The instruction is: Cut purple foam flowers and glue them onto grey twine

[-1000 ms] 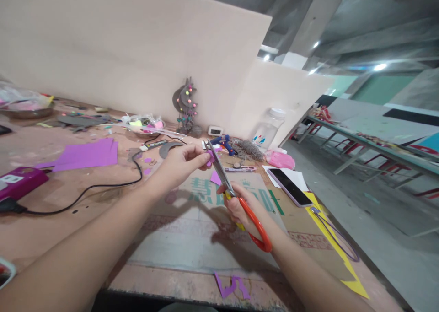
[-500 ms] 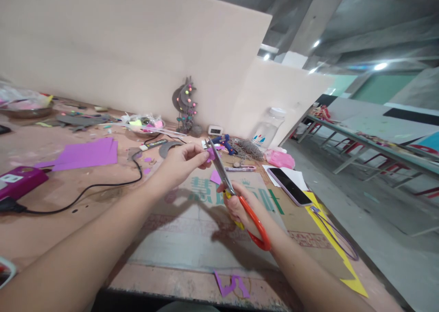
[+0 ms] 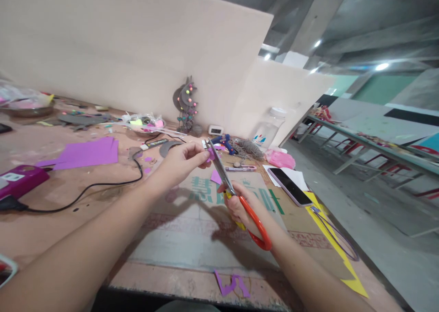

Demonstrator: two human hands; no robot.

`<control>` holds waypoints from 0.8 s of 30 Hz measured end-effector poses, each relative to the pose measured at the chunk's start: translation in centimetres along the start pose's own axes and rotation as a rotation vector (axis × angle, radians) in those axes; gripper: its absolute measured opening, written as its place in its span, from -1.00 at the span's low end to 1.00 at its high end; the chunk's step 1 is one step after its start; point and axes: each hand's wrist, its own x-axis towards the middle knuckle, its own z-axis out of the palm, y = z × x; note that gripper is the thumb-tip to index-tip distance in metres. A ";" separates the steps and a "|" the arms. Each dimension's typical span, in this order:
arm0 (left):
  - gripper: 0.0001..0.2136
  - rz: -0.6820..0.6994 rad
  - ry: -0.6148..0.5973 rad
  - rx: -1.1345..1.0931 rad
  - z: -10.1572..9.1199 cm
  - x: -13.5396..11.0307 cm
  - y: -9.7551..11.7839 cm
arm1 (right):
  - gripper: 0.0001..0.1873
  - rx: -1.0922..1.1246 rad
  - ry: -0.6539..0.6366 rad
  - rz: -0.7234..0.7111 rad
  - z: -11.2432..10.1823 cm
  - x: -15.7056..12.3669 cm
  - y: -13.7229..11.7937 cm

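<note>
Between thumb and fingers, my left hand (image 3: 190, 158) pinches a small piece of purple paper (image 3: 211, 154). My right hand (image 3: 240, 202) is closed around the handles of a pair of scissors (image 3: 221, 168), one handle red-orange and the other partly hidden, with yellow showing under my fingers. The blades point up and away, slightly apart at the tips, right against the purple piece. Both hands are above a cardboard sheet (image 3: 164, 252) with green printed characters. A purple scrap (image 3: 216, 177) lies on the cardboard behind the scissors, and a cut-out purple offcut (image 3: 228, 285) rests at the near table edge.
Purple sheets (image 3: 87, 153) and a magenta box with a black cable (image 3: 25, 181) lie left. Rightward are a phone (image 3: 290, 187), yellow paper (image 3: 343, 257) and a pink pouch (image 3: 280, 158). Behind stand a blue glue gun (image 3: 224, 143), a clear jar (image 3: 270, 128) and a beaded grey ornament (image 3: 185, 104).
Almost nothing differs. The view has shifted very slightly; both hands, the purple piece and the scissors keep the same pose.
</note>
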 end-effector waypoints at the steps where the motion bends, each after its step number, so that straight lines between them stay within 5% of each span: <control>1: -0.76 0.004 -0.002 0.003 0.0 0.0 0.0 | -0.41 0.009 -0.003 0.002 0.0 0.0 0.0; 24: -0.77 0.065 -0.028 0.005 -0.2 0.1 0.0 | -0.42 0.045 0.012 0.035 0.4 -0.2 -0.5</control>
